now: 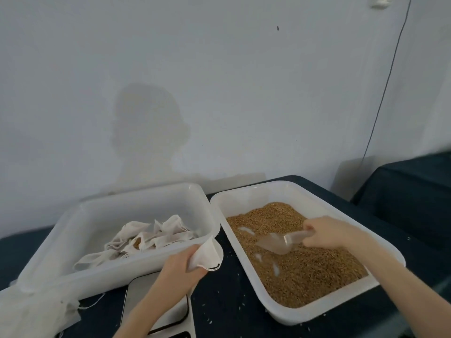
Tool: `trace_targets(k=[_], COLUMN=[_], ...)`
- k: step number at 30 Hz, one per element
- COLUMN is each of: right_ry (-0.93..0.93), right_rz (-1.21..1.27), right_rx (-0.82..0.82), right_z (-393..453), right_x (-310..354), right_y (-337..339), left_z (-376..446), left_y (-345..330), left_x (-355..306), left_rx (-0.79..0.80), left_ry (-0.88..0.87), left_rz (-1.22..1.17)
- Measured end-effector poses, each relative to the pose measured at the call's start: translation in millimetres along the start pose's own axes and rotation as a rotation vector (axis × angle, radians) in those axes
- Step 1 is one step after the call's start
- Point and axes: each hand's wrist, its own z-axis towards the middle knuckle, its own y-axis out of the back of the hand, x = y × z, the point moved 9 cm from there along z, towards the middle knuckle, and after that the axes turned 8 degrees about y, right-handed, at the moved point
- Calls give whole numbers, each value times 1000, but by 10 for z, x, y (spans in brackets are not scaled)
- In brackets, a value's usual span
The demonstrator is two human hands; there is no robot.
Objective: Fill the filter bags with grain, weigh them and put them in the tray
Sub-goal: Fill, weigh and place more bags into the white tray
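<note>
Grain (pixel 300 262) fills the right-hand white tub (pixel 380 245), where the right hand (pixel 327 234) is closed around the handle of a clear plastic scoop (pixel 280 242) whose bowl rests on the grain. The left hand (pixel 181 263) pinches an empty white filter bag (pixel 207 253) between the two tubs, above the scale (pixel 144 296). Other filter bags (pixel 146 237) lie in the left tray (pixel 73 240) on the dark table (pixel 224 301).

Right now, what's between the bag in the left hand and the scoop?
In the head view: a strip of dark tablecloth with a few spilled grains, then the near-left wall of the grain tray. Nothing else lies between the filter bag and the scoop.
</note>
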Motion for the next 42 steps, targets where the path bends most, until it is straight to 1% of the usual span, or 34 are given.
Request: trace_targets(k=[3, 6, 8, 11, 13, 17, 21, 27, 34, 38, 40, 42], right_ry=[-97, -191, -207, -180, -157, -122, -112, -63, 102, 98, 73, 44], right_rz=[-105, -205, -215, -229, -184, -65, -52, 134, 241, 240, 208, 190], right_rx=[-57, -46, -41, -85, -104, -118, -102, -58, -91, -139, -194, -215], right_z=[-132, -208, -179, 37, 245, 582, 727, 657, 439, 359, 315, 278], right_x=[-220, -355, -339, -216, -141, -76, -76, -106, 14, 19, -17, -68], right_y=[249, 328, 319, 220, 77, -119, -178, -312, -262, -257, -192, -133], left_z=[11, 11, 3, -14, -27, -59, -80, -93, -128, -184, -202, -214], left_y=[9, -13, -35, -78, -103, -124, -62, 25, 160, 219, 240, 267], left_x=[16, 26, 26, 19, 17, -29, -26, -44, 163, 251, 277, 292], left_rx=[1, 10, 14, 21, 32, 56, 46, 5, -11, -26, -21, -17], left_ry=[3, 10, -1, -7, 4, -32, -50, -78, 11, 44, 51, 65], left_rz=[3, 19, 26, 32, 26, 18, 1, -29, 33, 66, 55, 54])
